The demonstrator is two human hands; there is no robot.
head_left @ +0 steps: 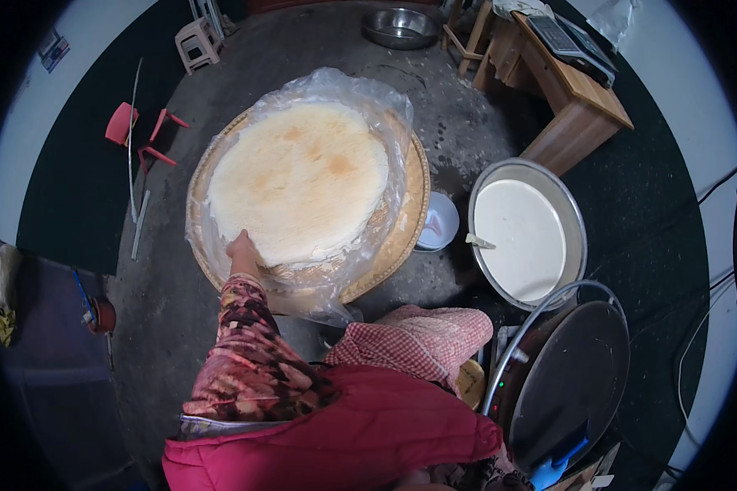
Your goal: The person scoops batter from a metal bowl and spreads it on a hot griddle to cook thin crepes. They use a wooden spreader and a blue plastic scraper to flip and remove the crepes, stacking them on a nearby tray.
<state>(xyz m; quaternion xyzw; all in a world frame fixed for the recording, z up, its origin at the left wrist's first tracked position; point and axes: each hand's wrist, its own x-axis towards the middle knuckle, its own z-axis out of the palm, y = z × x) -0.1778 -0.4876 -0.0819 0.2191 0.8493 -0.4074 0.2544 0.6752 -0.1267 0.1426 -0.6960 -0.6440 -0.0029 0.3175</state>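
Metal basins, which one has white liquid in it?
The right-hand basin, beside the round black griddle: white liquid fills much of it, while the far basin, at the picture's top, shows none.

- two hands: one bare left hand (244, 249), one blue-gloved right hand (549, 474)
- one blue-edged scraper (576, 449)
- one flatbread pile (299, 180), its layers too merged to count
- one clear plastic sheet (327, 82)
- one round woven tray (408, 233)
- one round black griddle (573, 364)
- two small lights, one green (502, 384) and one red (495, 407)
- two metal basins, one deep (580, 225) and one wide (400, 31)
- one pool of white liquid (522, 241) in the deep basin
- one flat pale tool (483, 242) in that liquid
- two seats: one pale stool (195, 45), one red chair (121, 124)
- one wooden table (569, 102)
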